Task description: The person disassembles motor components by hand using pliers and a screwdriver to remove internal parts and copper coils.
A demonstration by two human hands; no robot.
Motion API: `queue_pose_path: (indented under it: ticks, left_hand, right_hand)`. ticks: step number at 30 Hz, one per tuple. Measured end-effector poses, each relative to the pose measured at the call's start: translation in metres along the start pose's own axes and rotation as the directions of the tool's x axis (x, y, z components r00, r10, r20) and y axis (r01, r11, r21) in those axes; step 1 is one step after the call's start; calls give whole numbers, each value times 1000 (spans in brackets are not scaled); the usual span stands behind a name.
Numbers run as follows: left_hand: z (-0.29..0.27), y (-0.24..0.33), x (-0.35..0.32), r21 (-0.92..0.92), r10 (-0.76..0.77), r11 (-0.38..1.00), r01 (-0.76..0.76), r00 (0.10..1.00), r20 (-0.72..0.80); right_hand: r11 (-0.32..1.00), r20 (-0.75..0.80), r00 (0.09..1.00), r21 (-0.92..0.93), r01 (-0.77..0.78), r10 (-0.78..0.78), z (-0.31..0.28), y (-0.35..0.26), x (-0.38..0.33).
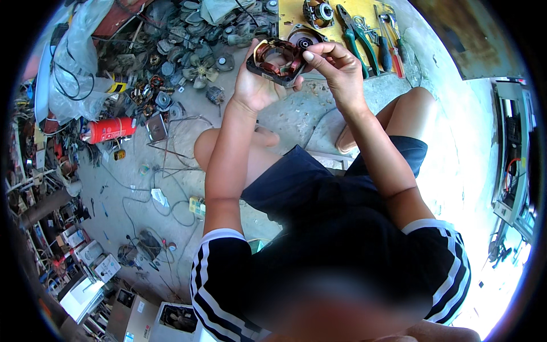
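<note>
A motor stator (274, 77), a dark squarish frame ringed with copper windings, is held up in front of me. My left hand (252, 85) supports it from the left and below, palm up, fingers wrapped around its edge. At its right edge my right hand (344, 74) is closed, thumb and forefinger pinching the rim; any thin wire between them is too small to make out. Just beyond lie a round dark motor cover (303, 29) and another motor part with windings (317, 13). Green-handled pliers (352, 39) rest to the right of these.
Pliers and screwdrivers, one red-handled (397, 64), lie on a yellow board (290, 12). Motor parts and a fan blade (200, 73) are heaped at the far left. A red cylinder (111, 130) and loose cables (134, 199) lie on the floor. A metal cabinet (515, 165) stands right.
</note>
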State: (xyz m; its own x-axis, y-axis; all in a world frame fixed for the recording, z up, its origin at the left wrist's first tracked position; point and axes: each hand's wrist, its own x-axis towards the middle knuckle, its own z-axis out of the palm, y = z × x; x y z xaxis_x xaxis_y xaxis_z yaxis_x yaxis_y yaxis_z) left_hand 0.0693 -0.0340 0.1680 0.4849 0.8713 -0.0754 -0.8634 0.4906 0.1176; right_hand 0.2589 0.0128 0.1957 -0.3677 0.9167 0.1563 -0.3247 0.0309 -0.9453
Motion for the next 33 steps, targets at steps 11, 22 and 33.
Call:
queue_pose_path:
  ticks: [11, 22, 33]
  left_hand:
    - [-6, 4, -2, -78, -7, 997, 18, 990, 139]
    - [-4, 8, -6, -45, 111, 993, -107, 989, 94]
    - [-6, 13, -5, 103, 195, 974, -202, 978, 75]
  right_hand:
    - [997, -13, 998, -46, -68, 68, 0, 0, -2]
    - [994, -87, 990, 11, -108, 109, 6, 11, -8]
    - [891, 154, 879, -30, -453, 452, 10, 2, -17]
